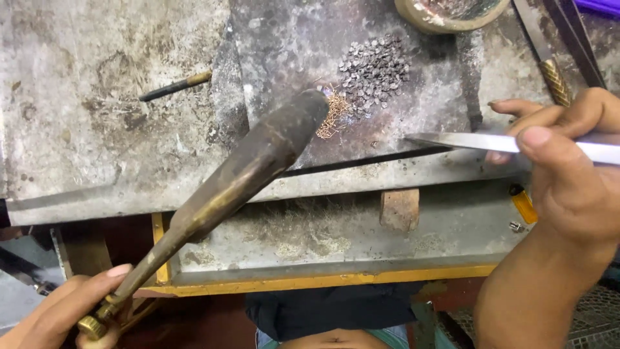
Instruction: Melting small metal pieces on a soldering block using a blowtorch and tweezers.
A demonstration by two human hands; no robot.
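Observation:
My left hand (61, 310) at the bottom left grips the brass end of a long dark torch-like tool (252, 168), whose blackened tip points up toward a small heap of thin coppery wire bits (331, 115). My right hand (562, 161) at the right pinches steel tweezers (452, 140), their tips pointing left, near the edge of the grey slab (290, 39). Just beyond the wire bits lies a pile of small dark grey metal pieces (374, 71).
A thin dark rod with a brass end (174, 86) lies on the stained worktop at left. A round bowl (449, 13) sits at the top edge. A yellow lighter (523, 203) and a wooden block (399, 208) rest in the lower tray (323, 281). More tools lie at the top right.

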